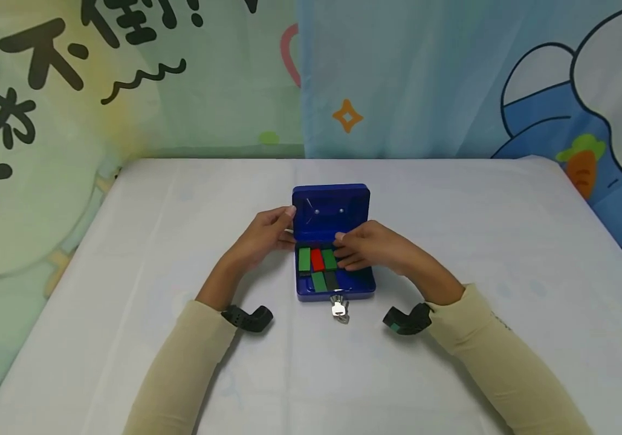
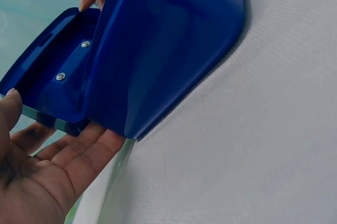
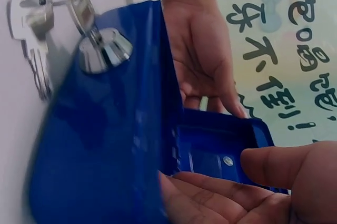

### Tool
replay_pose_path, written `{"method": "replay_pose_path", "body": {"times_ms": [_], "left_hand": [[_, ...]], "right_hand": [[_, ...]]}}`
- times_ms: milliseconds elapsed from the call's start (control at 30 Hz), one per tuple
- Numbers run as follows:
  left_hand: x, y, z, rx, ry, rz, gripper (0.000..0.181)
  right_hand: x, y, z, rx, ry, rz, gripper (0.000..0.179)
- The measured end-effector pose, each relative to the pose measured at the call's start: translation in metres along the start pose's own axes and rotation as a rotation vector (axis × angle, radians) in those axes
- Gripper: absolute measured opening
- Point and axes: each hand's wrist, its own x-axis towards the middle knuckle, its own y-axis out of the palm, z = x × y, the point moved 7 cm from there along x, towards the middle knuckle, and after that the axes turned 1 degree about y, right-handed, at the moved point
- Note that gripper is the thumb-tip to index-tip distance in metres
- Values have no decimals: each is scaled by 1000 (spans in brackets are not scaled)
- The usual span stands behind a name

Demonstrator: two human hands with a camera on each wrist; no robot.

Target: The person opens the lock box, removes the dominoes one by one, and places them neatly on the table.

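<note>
A dark blue metal cash box [image 1: 361, 282] stands on the table with its lid [image 1: 331, 211] raised. Inside it lie several small blocks, among them a red block [image 1: 317, 260], green blocks [image 1: 304, 260] and a dark block [image 1: 330, 280]. At the lid's left edge, my left hand [image 1: 267, 232] holds it, thumb on the rim and some fingers behind; other fingertips touch the box's side in the left wrist view. My right hand [image 1: 373, 244] reaches over the box's right side, its fingers inside near a green block. Its thumb is apart from the fingers in the right wrist view.
Silver keys [image 3: 34, 29] hang from the lock [image 3: 105, 50] on the box's front. A white cloth [image 1: 207, 199] covers the table. Behind it hang printed curtains [image 1: 425, 78]. A black wrist camera [image 1: 248, 318] sits on the left wrist, another [image 1: 408, 319] on the right.
</note>
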Motion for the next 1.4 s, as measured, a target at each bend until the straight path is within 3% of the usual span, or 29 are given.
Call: {"method": "replay_pose_path", "body": {"times_ms": [533, 767, 833, 933, 1100, 1400], "left_hand": [[0, -1, -1, 0, -6, -13, 50], [0, -1, -2, 8, -17, -20, 51], [0, -2, -1, 12, -21, -26, 51], [0, -3, 0, 16, -27, -32, 52], [0, -2, 1, 12, -32, -37, 53], [-1, -1, -1, -2, -26, -28, 53]], "right_hand": [[4, 7, 1, -8, -28, -71, 35], [-2, 12, -3, -33, -10, -30, 44], [-5, 14, -3, 23, -30, 4, 46], [-8, 16, -3, 200, -57, 46, 45], [-9, 17, -6, 426, -46, 56, 45], [-13, 16, -6, 493, 65, 96, 48]]}}
